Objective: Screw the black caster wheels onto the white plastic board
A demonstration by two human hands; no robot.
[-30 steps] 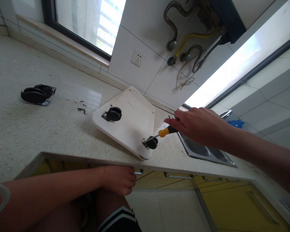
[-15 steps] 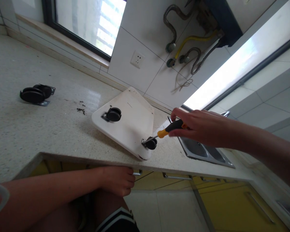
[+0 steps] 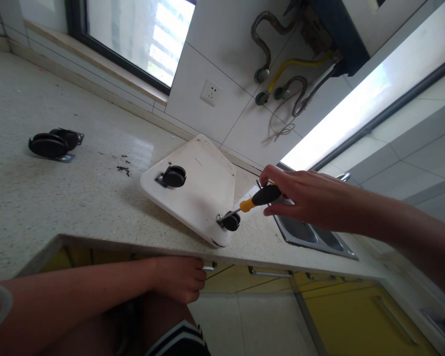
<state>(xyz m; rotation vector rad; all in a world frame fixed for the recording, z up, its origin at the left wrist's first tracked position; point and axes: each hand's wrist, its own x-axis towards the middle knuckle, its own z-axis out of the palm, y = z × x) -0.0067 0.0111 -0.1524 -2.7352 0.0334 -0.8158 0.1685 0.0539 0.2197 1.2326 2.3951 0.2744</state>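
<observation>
My right hand (image 3: 291,195) holds a screwdriver (image 3: 266,195) with a black and yellow handle, thumb slightly off the grip. Its shaft slants down to the metal plate of a black caster wheel (image 3: 231,221) at the near right corner of a white board (image 3: 203,185). A second caster (image 3: 174,176) is fixed near the board's left corner. My left hand (image 3: 180,278) rests by my knee below the counter edge, fingers curled closed with nothing visible in them. Several dark screws (image 3: 123,169) lie left of the board.
Two loose casters (image 3: 49,144) sit farther left on the speckled countertop (image 3: 92,198). A steel double sink (image 3: 300,230) is set in behind my right hand. Hoses (image 3: 298,62) and a wall socket (image 3: 211,92) are on the tiled wall. Yellow cabinets (image 3: 330,316) stand below.
My right thumb and fingers have loosened and shifted on the screwdriver handle. The board, the casters and my left hand stay in place.
</observation>
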